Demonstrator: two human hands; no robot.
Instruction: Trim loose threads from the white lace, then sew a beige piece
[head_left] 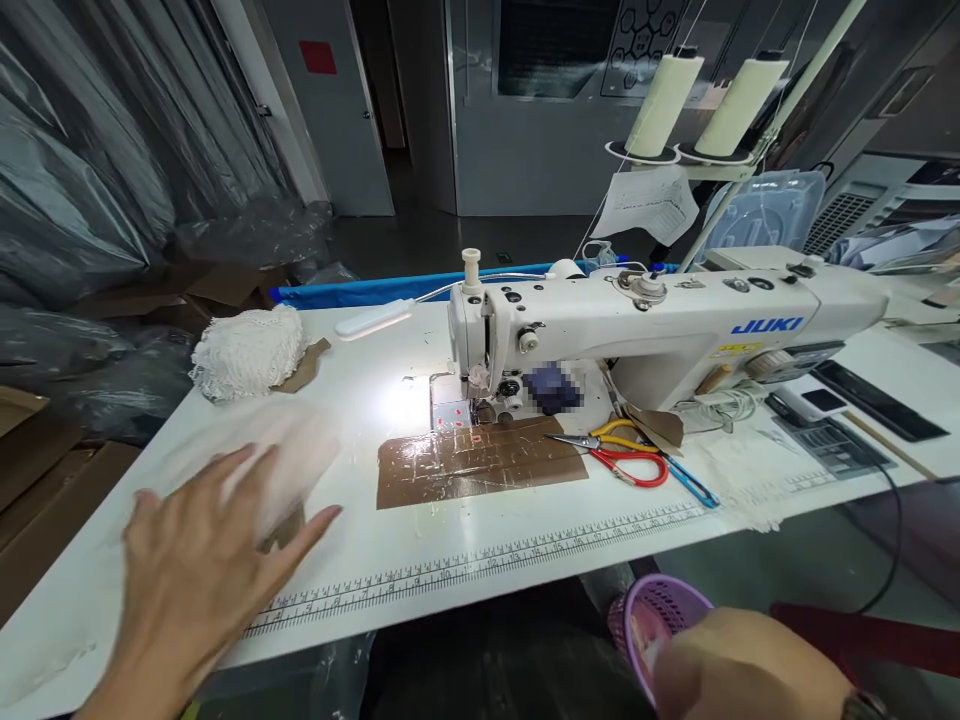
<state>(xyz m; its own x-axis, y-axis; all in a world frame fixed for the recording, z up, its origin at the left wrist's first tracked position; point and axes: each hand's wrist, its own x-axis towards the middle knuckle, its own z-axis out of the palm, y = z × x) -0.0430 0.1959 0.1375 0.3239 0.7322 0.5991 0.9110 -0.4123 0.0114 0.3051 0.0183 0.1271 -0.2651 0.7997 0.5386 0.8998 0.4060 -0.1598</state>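
My left hand (206, 540) reaches over the left part of the sewing table with its fingers spread. Just beyond its fingertips is a pale, thin piece (300, 440), smeared by motion; I cannot tell whether the hand touches it. A small brown scrap (285, 525) shows between thumb and fingers. Low on the right, my right hand (742, 665) is blurred beside a purple basket (616, 625), and its fingers cannot be made out. The white sewing machine (675, 330) stands behind a taped brown sheet (480, 465) below its needle area.
A bundle of white lacy fabric (247, 350) lies at the back left. Red-and-yellow-handled scissors (637, 468) and a blue-handled tool (690, 482) rest right of the brown sheet. Two thread cones (664, 105) stand above the machine. A ruler strip (480, 560) runs along the table's front edge.
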